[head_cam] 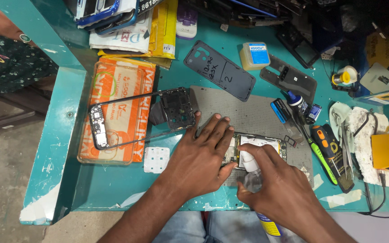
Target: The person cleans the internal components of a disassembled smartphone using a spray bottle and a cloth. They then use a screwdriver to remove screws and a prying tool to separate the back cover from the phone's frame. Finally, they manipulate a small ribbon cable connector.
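Both hands work one opened phone circuit board [275, 146] (thin, fragile; best held by edges). Left hand [203, 155] lies flat, fingers spread, steadying it. Right hand [273, 184] grips a small clear spray bottle [251, 173], seemingly.

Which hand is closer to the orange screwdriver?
The right hand. It holds a small clear bottle just left of the orange screwdriver. The left hand lies flat on the grey mat, farther left, with the right hand between.

Teal workbench [59, 135] with chipped paint, grey concrete floor [1, 180] at left, even light.
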